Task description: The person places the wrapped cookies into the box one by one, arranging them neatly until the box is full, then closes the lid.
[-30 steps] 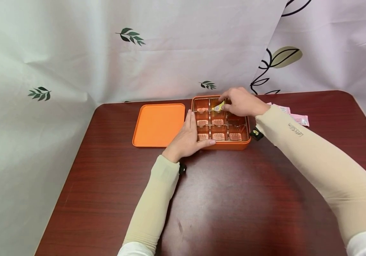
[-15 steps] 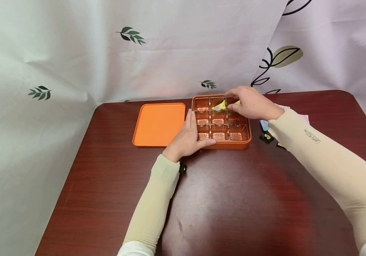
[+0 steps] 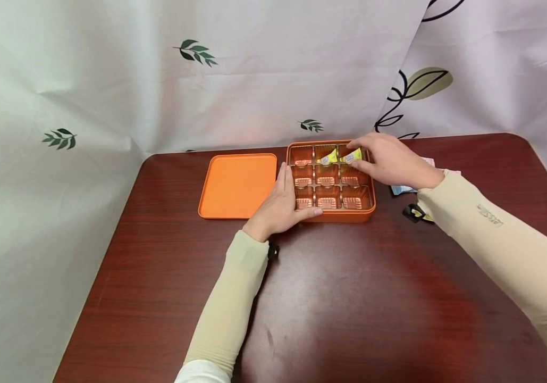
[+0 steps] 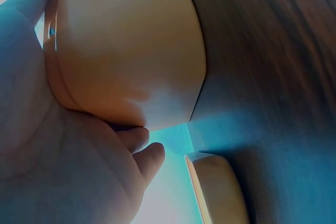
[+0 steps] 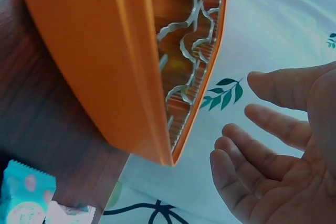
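Note:
An orange box (image 3: 337,217) with a clear-brown divided tray stands near the table's back edge. Two small yellow packets lie in it: one packet (image 3: 328,158) in the back middle compartment, another packet (image 3: 352,156) in the back right one. My left hand (image 3: 278,209) rests against the box's left front corner, fingers straight along the side and thumb on the front rim; the left wrist view shows its palm against the wall (image 4: 126,40). Over the back right compartment hovers my right hand (image 3: 393,159). Its fingers are spread and hold nothing in the right wrist view.
A flat orange lid (image 3: 238,186) lies left of the box. To the right, partly behind my right arm, are a blue packet (image 3: 401,189), a pink packet (image 3: 429,161) and a bit of yellow packet (image 3: 428,217). A patterned cloth (image 3: 254,96) hangs behind the table.
My right hand has let go of one yellow packet in the back middle compartment, then another in the back right one, moving rightward. The left hand has stayed in place.

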`<state>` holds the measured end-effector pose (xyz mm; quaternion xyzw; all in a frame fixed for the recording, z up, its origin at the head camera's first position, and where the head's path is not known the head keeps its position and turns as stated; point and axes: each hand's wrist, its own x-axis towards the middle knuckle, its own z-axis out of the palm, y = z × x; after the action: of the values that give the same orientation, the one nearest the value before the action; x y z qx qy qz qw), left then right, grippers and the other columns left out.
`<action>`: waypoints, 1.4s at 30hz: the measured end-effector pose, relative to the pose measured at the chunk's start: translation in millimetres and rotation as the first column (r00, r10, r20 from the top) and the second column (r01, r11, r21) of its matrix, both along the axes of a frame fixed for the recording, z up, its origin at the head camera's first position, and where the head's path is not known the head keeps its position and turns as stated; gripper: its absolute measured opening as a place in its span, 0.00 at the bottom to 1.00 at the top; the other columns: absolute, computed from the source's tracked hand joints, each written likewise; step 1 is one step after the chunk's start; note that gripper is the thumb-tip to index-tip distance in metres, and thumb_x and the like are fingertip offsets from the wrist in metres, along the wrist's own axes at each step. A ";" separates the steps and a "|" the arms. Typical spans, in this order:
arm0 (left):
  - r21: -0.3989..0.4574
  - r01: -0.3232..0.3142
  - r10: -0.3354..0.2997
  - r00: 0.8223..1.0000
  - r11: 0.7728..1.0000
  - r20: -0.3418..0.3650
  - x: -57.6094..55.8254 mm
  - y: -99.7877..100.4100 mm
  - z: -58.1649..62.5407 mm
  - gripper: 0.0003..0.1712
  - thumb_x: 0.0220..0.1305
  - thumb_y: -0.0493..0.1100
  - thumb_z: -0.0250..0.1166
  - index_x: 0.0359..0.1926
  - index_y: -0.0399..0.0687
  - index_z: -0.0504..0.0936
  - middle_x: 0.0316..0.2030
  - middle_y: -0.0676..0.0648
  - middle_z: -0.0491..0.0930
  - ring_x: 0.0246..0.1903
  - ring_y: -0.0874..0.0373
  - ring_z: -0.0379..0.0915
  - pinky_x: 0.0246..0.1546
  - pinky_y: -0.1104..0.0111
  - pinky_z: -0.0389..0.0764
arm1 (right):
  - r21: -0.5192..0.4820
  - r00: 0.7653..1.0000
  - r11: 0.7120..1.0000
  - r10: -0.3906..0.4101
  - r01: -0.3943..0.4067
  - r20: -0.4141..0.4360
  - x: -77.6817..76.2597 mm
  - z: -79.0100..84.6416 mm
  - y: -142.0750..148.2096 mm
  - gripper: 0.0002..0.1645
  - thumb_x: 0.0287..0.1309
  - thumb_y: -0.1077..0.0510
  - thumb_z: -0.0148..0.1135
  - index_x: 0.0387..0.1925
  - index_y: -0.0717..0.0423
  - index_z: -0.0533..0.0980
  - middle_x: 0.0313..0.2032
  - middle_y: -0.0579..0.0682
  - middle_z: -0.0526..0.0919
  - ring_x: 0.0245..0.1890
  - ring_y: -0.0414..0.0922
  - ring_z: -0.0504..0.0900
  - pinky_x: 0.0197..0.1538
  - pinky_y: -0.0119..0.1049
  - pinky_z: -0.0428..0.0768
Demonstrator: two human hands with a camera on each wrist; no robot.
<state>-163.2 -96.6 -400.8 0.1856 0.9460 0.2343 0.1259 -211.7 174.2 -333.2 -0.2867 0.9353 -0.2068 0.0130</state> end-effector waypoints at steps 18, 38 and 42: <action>-0.001 -0.002 0.002 1.000 1.000 0.005 0.2 -0.1 0.3 0.72 0.62 0.76 0.59 0.77 0.37 0.24 0.77 0.38 0.18 0.76 0.54 0.17 0.75 0.62 0.42 | -0.026 1.000 0.999 -0.029 0.029 -0.005 26.7 -16.2 35.0 0.22 0.64 0.63 0.64 0.58 0.66 0.77 0.55 0.64 0.80 0.53 0.60 0.75 0.59 0.58 0.68; 0.011 -0.004 0.004 1.000 1.000 0.009 0.7 -1.0 -1.1 0.72 0.61 0.76 0.59 0.77 0.37 0.24 0.77 0.38 0.18 0.76 0.55 0.16 0.75 0.62 0.41 | 0.045 0.998 0.997 -0.056 0.054 0.034 48.2 -41.3 76.8 0.20 0.58 0.72 0.57 0.53 0.72 0.79 0.51 0.67 0.82 0.56 0.64 0.76 0.59 0.60 0.70; 0.005 -0.004 0.004 1.000 1.000 0.012 0.5 -0.9 -1.2 0.72 0.61 0.77 0.58 0.77 0.37 0.24 0.77 0.39 0.18 0.76 0.55 0.15 0.75 0.62 0.40 | 0.072 0.999 0.997 -0.033 0.033 -0.002 49.7 -47.9 87.5 0.25 0.48 0.76 0.54 0.51 0.72 0.80 0.49 0.67 0.82 0.51 0.62 0.78 0.54 0.56 0.74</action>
<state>-162.7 -97.5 -402.0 0.1825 0.9449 0.2382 0.1305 -162.0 261.6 -381.1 -0.2708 0.9467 -0.1731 0.0195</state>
